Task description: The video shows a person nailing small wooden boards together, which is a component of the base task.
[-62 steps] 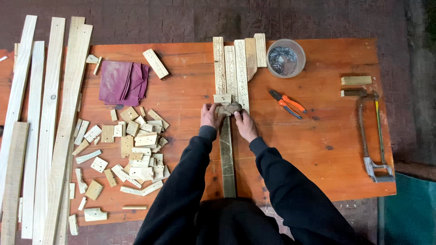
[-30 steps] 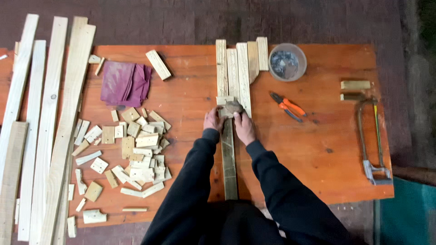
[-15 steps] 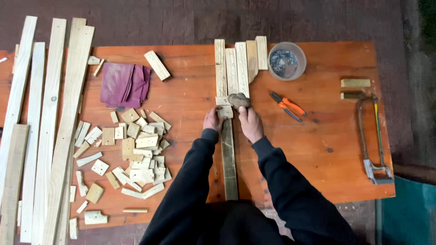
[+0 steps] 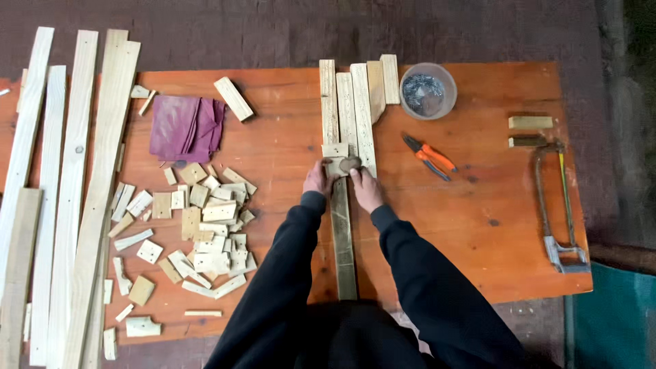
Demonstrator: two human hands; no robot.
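While both hands sit at the middle of the orange wooden table (image 4: 273,116), the head camera looks straight down on the whole bench. The left hand (image 4: 317,180) is curled onto the left side of a small wood block (image 4: 335,152) that lies across the far end of a dark slat (image 4: 344,239), the one running back toward the person's body. The right hand (image 4: 365,188) is closed around a small greyish lump (image 4: 350,164), maybe a stone, pressed against that same block; can't make out what it really is.

Just past the block there's a row of pale slats (image 4: 352,102) lying side by side. To the right: a clear plastic tub (image 4: 428,90) with small metal bits in it, orange-handled pliers (image 4: 429,156), and a hacksaw (image 4: 557,212) near the right edge.

To the left: a heap of wood offcuts (image 4: 198,219), a purple cloth (image 4: 186,128), and long planks (image 4: 68,191) along the left edge.
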